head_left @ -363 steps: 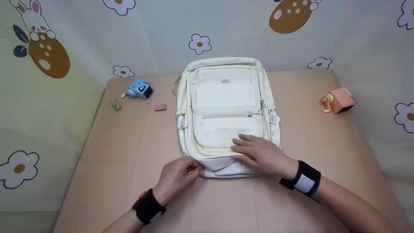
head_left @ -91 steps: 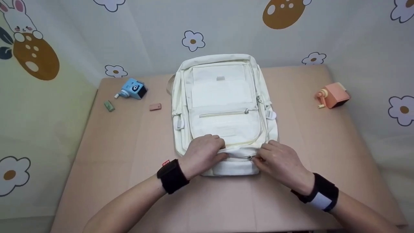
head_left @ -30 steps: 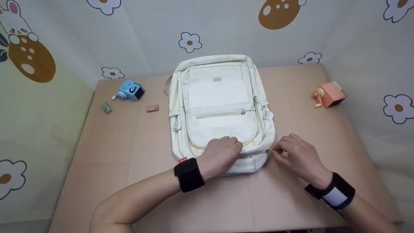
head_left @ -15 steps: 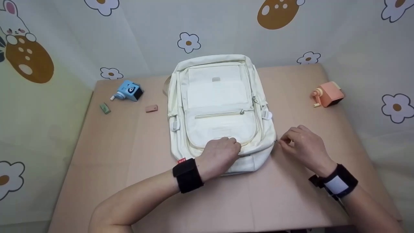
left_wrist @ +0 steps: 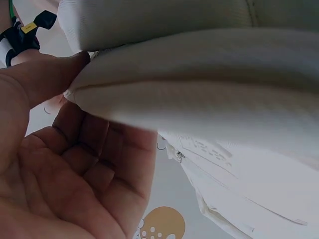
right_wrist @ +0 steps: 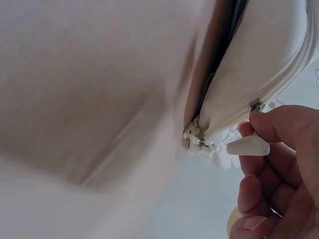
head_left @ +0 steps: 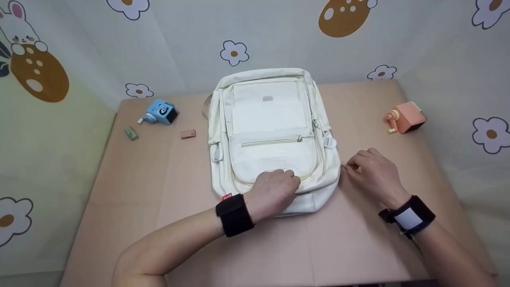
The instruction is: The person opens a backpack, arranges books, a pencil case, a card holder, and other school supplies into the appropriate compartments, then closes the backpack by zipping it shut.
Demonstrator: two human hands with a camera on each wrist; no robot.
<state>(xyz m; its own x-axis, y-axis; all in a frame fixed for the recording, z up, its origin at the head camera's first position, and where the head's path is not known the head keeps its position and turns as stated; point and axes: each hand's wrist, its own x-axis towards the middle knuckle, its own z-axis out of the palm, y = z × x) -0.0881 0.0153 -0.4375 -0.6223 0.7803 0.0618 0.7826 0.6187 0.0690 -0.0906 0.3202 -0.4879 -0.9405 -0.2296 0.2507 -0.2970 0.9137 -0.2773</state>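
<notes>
A cream backpack [head_left: 275, 151] lies front side up on the table. At its lower edge my left hand [head_left: 275, 193] grips a fold of the fabric [left_wrist: 189, 94], thumb above and fingers beneath in the left wrist view. Beside the bag's lower right side, my right hand [head_left: 374, 173] pinches a zipper pull between thumb and forefinger. The right wrist view shows the metal zipper slider [right_wrist: 256, 106] at the fingertips and a pale pull tab [right_wrist: 248, 146] hanging below. The zipper track [right_wrist: 289, 74] behind the slider is closed.
A blue crank pencil sharpener [head_left: 161, 111], a green eraser [head_left: 131, 133] and a pink eraser [head_left: 188, 134] lie left of the bag. An orange-pink crank sharpener [head_left: 406, 116] stands at the right. Patterned cloth [head_left: 191, 36] hangs behind the table [head_left: 151, 175].
My right hand has drawn the zipper pull from the bag's lower front round its right corner and up the side. My left hand moved from the lower left corner to the bottom middle.
</notes>
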